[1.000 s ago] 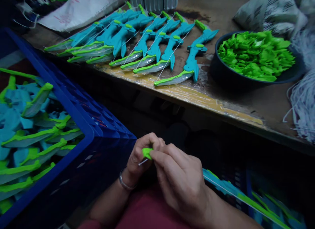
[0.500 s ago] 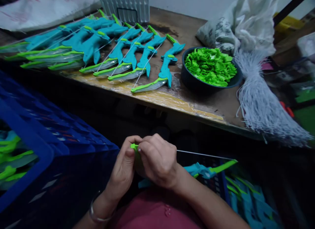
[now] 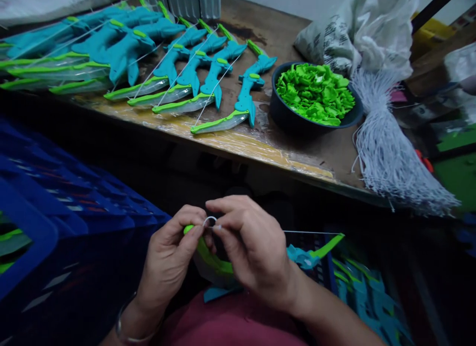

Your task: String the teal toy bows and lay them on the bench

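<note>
With left fingers [image 3: 188, 246] clamped on the bow tip [image 3: 188, 229] and right fingers [image 3: 232, 221] pinching the string [image 3: 216, 227] beside it, I'd draw that small loop [image 3: 210, 217] evenly toward the tip.

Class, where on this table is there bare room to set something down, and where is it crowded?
Bare tabletop shows behind and left of the bowl, between the rightmost bow on the table and the printed sack; a smaller patch lies in front, between bowl, yellow edge and white strings. The left is crowded with overlapping bows.
</note>
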The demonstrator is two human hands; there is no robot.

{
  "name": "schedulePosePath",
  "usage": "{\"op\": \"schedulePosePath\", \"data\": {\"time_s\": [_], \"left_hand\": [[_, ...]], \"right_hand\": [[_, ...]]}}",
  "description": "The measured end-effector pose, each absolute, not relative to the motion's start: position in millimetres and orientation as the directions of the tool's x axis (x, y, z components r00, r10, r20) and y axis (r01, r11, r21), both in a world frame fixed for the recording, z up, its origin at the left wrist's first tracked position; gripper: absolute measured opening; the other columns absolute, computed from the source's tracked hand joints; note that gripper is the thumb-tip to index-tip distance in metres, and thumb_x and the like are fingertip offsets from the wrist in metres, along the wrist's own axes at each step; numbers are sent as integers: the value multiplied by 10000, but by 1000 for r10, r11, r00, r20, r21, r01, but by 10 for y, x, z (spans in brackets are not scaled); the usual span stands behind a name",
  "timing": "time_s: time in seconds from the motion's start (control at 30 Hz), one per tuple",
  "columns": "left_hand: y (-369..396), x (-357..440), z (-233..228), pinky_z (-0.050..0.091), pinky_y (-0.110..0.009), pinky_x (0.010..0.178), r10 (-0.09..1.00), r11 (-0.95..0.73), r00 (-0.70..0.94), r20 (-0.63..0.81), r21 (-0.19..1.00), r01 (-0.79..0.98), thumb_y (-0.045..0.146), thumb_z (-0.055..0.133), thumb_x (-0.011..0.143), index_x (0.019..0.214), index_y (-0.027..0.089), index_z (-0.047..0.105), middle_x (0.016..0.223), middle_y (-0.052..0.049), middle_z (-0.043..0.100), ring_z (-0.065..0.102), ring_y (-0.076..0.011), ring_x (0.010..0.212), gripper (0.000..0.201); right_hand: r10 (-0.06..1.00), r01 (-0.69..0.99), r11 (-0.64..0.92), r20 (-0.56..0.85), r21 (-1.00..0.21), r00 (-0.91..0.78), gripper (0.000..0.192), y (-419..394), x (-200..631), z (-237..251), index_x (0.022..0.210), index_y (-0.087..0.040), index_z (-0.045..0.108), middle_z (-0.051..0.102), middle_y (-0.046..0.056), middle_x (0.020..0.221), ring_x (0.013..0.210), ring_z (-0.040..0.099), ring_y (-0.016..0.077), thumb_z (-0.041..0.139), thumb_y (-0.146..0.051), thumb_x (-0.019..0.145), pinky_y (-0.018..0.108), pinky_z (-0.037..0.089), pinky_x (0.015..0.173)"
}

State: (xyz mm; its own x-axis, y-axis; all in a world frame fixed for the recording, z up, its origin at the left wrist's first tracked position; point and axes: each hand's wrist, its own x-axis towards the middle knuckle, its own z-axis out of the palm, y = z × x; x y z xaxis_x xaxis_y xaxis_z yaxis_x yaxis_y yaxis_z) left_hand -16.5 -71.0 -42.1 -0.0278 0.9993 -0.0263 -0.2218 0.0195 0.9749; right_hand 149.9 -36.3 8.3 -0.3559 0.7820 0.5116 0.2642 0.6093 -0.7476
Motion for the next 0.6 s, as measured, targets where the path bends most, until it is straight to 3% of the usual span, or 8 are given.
{"op": "schedulePosePath", "data": {"time_s": [0.1, 0.27, 0.4, 0.5, 0.6], "left_hand": [[-739, -161, -436, 473, -228, 771, 997, 46, -58, -55, 987, -151, 237, 630, 963, 887, 227, 702, 953, -21, 601, 585, -147, 872, 106], [-775, -180, -475, 453, -260, 785, 998, 44, -31, -50, 984, -172, 241, 633, 956, 927, 239, 709, 986, -37, 598, 575, -182, 915, 82], [-754, -186, -444, 457, -245, 781, 998, 61, 34, -54, 968, -242, 248, 599, 977, 938, 239, 717, 986, -37, 580, 566, -163, 895, 124], [-714, -179, -405, 474, -231, 702, 993, 84, 102, -51, 932, -352, 284, 601, 974, 926, 227, 729, 924, -34, 566, 553, -143, 798, 148], [-683, -159, -384, 484, -220, 673, 988, 141, 120, -99, 896, -420, 296, 634, 951, 899, 221, 733, 899, -30, 566, 554, -134, 767, 135]], "right_hand": [[775, 271, 594, 448, -758, -446, 100, -441, 1459, 32, 950, -159, 600, 691, 131, 1124, 1054, 648, 199, 524, -125, 1005, 357, 571, 894], [879, 218, 414, 326, -884, -348, 83, -396, 1451, -54, 924, -164, 633, 642, 18, 865, 808, 616, 131, 684, -221, 957, 247, 524, 745], [908, 138, 298, 237, -944, -346, 120, -335, 1470, -110, 868, -164, 653, 638, -22, 799, 732, 600, 96, 723, -237, 932, 208, 480, 677], [908, 160, 313, 246, -936, -338, 214, -322, 1477, -144, 789, -165, 621, 619, -23, 757, 688, 579, 95, 717, -282, 941, 213, 464, 639], [871, 237, 438, 344, -867, -349, 222, -329, 1461, -188, 803, -169, 599, 615, -1, 764, 693, 573, 110, 654, -286, 984, 233, 462, 642]]}}
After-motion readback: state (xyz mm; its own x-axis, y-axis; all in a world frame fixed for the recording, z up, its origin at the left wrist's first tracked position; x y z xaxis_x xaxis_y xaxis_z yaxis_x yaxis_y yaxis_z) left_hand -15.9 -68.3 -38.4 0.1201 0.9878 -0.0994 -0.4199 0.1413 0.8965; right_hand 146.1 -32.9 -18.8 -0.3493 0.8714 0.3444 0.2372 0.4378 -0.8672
